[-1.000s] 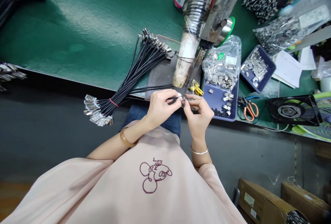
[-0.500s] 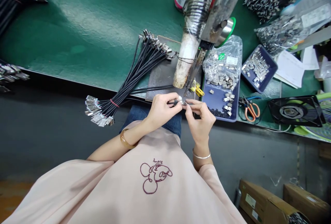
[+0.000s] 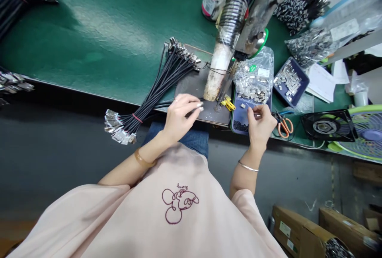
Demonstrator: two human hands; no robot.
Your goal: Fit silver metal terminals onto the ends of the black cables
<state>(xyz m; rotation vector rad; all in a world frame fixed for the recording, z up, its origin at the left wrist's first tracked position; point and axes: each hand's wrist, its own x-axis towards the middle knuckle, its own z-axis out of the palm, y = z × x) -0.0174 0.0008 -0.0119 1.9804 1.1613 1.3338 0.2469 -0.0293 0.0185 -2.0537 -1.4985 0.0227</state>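
Observation:
My left hand (image 3: pixel 182 115) is closed in a pinch at the front edge of the dark work plate (image 3: pixel 193 81), on a thin black cable whose end is mostly covered by the fingertips. Over the right part of the blue tray (image 3: pixel 234 121) is my right hand (image 3: pixel 262 125), thumb and fingers pressed together; a thin pale sliver shows at their tips, too small to name. Small metal connector shells and tiny black pieces (image 3: pixel 240 126) lie in that tray. Left of my left hand rests a banded bundle of black cables (image 3: pixel 152 91) with metal ends.
A ribbed fume hose (image 3: pixel 234 15) and a metal arm (image 3: pixel 256 19) reach down over the plate. Beside the blue tray are a yellow clip-like piece (image 3: pixel 228 103), orange-handled pliers (image 3: pixel 285 127), a second tray (image 3: pixel 291 81) of metal parts, and a black fan (image 3: pixel 328 127).
My hands have moved apart. The right one went from the cable end rightward to the blue tray; the left one shifted slightly left and up. The view has shifted a little.

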